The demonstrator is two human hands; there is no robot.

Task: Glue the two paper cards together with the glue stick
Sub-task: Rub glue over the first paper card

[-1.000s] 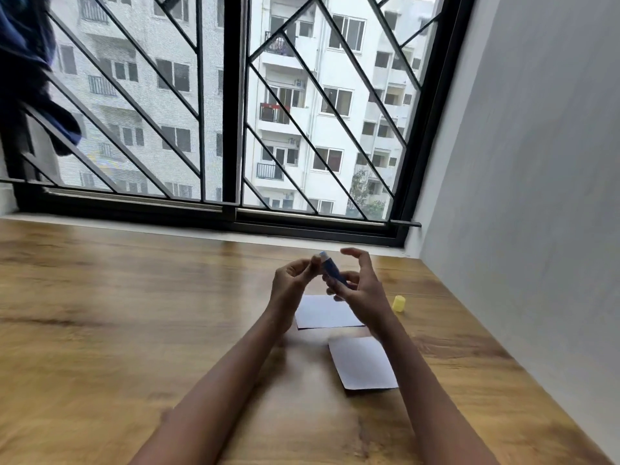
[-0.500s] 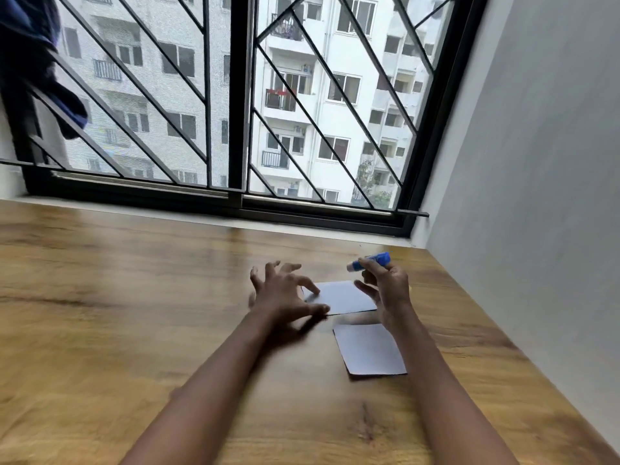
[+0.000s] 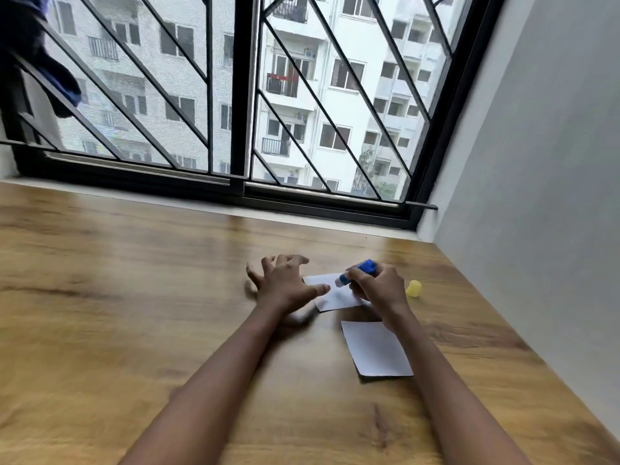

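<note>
A right hand (image 3: pixel 379 285) grips the glue stick (image 3: pixel 357 271), tip slanted down-left onto the far card (image 3: pixel 330 292); the left hand (image 3: pixel 285 283), fingers spread and empty, pins that card's left edge to the bench (image 3: pixel 134 297). The second card (image 3: pixel 375 349) lies nearer, apart.

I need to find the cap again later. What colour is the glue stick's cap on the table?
Yellow; the cap shows in the head view, right of the right hand.

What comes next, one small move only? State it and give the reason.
Probably stroke the glue stick across the far card. The right hand holds it uncapped, tip down at that card; the left hand is spread at the card's edge; the yellow cap lies aside; the near card waits.
</note>
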